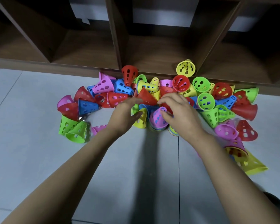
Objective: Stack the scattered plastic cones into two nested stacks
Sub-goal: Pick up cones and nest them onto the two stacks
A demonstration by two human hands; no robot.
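Cones (118, 98): perforated plastic, red, blue, pink, yellow, green; tumbled on sides in heap along shelf (87, 68) base. One yellow cone (185, 68) on shelf ledge, mouth outward.

Cones (129, 75), around and just beyond the fingers (167, 97): thin moulded plastic, smooth, faintly glossy, slightly translucent in the red and pink pieces, with walls pierced by holes. Floor (39, 159), beneath and nearer than the fingers: pale grey tile, smooth, low sheen, dark joints. Shelf unit (115, 38), beyond the fingers: brown wood-grain board, matt.
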